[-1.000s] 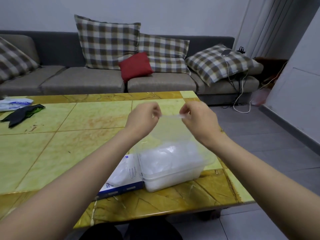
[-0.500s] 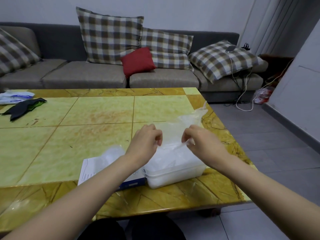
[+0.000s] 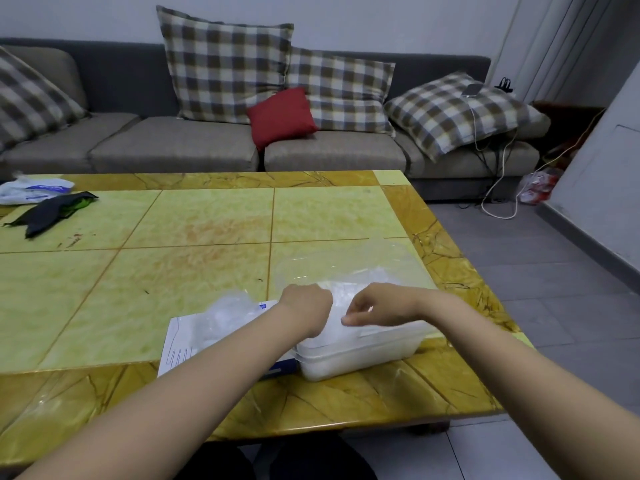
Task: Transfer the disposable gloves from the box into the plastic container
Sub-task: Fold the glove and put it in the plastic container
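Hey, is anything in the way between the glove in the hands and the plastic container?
Nothing visible. The left hand and right hand hold the glove directly over the plastic container, whose top is open. Only the piled gloves inside it lie beneath.

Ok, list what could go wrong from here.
The glove pinched by the left hand and right hand trails beyond the far rim of the container; part may land outside. It looks heaped, so gloves could spring out. The left forearm crosses the box and might drag its loose gloves off.
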A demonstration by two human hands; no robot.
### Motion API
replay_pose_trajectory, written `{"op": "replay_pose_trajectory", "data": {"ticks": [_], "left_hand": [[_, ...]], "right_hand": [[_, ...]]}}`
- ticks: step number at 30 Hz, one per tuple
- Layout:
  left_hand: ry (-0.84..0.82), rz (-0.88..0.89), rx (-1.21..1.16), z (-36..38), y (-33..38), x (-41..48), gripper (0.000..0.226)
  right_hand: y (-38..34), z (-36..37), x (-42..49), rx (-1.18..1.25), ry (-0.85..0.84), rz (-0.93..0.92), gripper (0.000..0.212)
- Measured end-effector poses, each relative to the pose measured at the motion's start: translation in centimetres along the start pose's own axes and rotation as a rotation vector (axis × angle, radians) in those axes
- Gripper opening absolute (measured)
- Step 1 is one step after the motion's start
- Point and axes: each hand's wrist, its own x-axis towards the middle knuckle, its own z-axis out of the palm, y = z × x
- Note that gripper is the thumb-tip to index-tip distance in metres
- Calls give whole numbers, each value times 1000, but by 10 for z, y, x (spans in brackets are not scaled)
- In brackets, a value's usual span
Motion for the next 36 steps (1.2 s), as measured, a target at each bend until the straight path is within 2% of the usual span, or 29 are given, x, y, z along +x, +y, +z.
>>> {"op": "replay_pose_trajectory", "data": {"ticks": [3,5,8,11,20,24,26,28,30,33,36], "left_hand": [[193,-36,-141,-1,5,7,23],[140,-12,-152,3,6,12,34],[-96,33,-20,14,9,20,69],[-248,35,50,24,12,25,77],[-389,43,90,33,15,37,84],[-440,33,58,24,13,37,89],[-431,60,39,19,8,39,84],[-339,95,45,11,1,40,68],[-184,106,22,1,-5,37,52],[192,106,-35,-9,-17,20,36],[508,40,-189,-6,-32,-6,26]], "right_hand": [[6,-9,0,32,362,-73,27],[11,-5,4,-116,465,-93,30],[23,7,19,-303,246,-56,66],[30,15,36,-410,46,12,83],[53,22,72,-418,-218,102,78],[51,19,72,-397,-222,115,79],[44,13,64,-349,-188,123,80],[33,4,50,-280,-149,137,74],[18,-4,36,-245,-63,105,57],[-8,-7,21,-180,208,-1,32],[-37,5,11,-67,477,-126,35]]}}
